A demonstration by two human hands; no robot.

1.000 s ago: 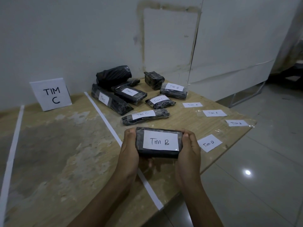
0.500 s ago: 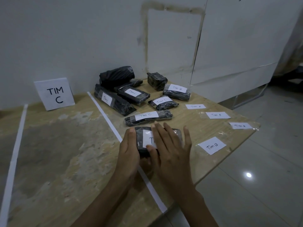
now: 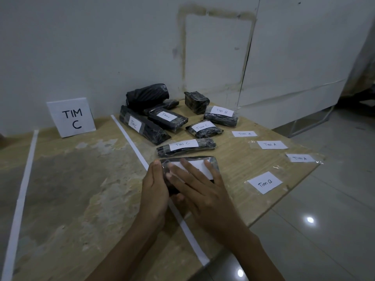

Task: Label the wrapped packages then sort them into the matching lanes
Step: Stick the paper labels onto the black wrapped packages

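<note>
A black wrapped package [image 3: 211, 161] with a white label lies near the table's front edge. My left hand [image 3: 155, 185] grips its left end. My right hand [image 3: 199, 187] lies flat on top with fingers spread, covering most of the label. Behind it rest several labelled black packages: a long "Tim C" one [image 3: 185, 147], another "Tim C" [image 3: 204, 129], a "Tim B" one [image 3: 221, 117]. Loose labels lie to the right: "Tim B" [image 3: 265, 182] and three "Tim A" slips [image 3: 272, 144].
A "TIM C" sign [image 3: 71, 119] leans on the wall at the back left. White tape strips [image 3: 129, 139] mark lanes on the wooden table [image 3: 81, 199]. Unlabelled black packages [image 3: 147, 96] sit at the back. The table's right edge drops to a tiled floor.
My right hand left the package's right end and now lies flat across its label. The package has been lowered toward the table.
</note>
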